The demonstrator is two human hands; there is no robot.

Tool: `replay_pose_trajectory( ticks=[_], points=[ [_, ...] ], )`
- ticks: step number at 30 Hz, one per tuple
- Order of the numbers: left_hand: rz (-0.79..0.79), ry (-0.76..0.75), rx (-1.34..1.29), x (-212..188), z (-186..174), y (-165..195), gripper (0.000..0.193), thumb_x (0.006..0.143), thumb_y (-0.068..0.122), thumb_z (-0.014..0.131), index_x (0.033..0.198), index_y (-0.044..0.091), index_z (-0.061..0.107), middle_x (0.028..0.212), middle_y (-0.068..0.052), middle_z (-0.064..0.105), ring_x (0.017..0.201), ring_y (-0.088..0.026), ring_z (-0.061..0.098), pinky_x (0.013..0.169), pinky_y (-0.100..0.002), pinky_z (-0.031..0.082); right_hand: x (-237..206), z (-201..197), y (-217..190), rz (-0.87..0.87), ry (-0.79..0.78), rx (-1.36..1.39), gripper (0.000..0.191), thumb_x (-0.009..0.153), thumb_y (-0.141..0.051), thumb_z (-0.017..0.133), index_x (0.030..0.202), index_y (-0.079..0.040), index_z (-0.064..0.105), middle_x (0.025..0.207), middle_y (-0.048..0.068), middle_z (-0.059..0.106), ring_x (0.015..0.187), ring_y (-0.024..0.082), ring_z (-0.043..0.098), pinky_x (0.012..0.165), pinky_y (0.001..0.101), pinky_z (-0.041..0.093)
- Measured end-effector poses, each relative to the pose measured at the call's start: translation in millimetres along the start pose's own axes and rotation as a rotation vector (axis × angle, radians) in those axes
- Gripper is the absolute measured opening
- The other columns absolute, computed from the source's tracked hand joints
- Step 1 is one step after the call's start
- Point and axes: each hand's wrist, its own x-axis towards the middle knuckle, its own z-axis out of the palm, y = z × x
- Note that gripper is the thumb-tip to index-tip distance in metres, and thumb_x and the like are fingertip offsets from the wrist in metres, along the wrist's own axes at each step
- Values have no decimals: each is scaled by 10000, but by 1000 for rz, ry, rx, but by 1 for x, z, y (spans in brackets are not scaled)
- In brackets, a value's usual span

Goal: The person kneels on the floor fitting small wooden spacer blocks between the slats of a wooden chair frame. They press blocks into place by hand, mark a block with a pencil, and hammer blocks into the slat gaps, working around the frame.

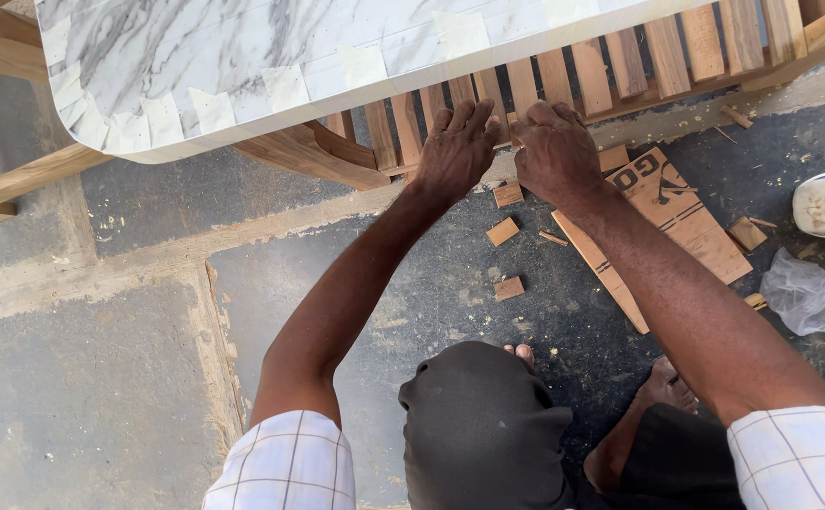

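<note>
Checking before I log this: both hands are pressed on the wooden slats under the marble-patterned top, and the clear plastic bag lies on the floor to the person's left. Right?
Not quite. The head view shows the clear plastic bag on the floor to the person's right, not left. The rest holds: left hand and right hand rest on the wooden slats under the marble-patterned top.

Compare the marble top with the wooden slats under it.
The marble top is one broad white slab with grey veins and pale taped patches; the slats are many narrow brown strips with gaps between. The top lies above, covering the slats' far ends; the slats sit lower, where the left hand and right hand rest. Both belong to one wooden frame.
</note>
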Motion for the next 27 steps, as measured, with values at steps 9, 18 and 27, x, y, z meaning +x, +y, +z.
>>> replay_pose_trajectory(
  ticks=[9, 18, 27],
  points=[
    [163, -277, -147, 41, -33, -32, 166, 829, 104, 744, 964, 156, 825, 1343, -65, 594, 1323, -298, 430, 1143, -505, 327, 0, 3, 1, -29, 37, -45, 374, 814, -88, 765, 1175, 8, 753, 1136, 144, 636, 1131, 312, 600, 1033, 493, 494],
    [9, -460, -319, 62, -33, -57, 154, 952, 218, 705, 1069, 172, 794, 1121, 10, 575, 1130, -167, 546, 998, -356, 508, 1, 12, -18, 230, 80, 17, 264, 945, -229, 807, 1087, -14, 749, 975, 160, 675, 993, 318, 664, 838, 479, 566],
    [-34, -505, -323, 61, -28, -63, 275, 927, 104, 721, 1141, 266, 784, 1187, 30, 562, 1169, -159, 549, 993, -337, 539, -28, 44, -50, 321, 283, 177, 155, 979, -129, 749, 1098, -36, 710, 975, 109, 744, 867, 245, 739, 755, 399, 619]
  ],
)
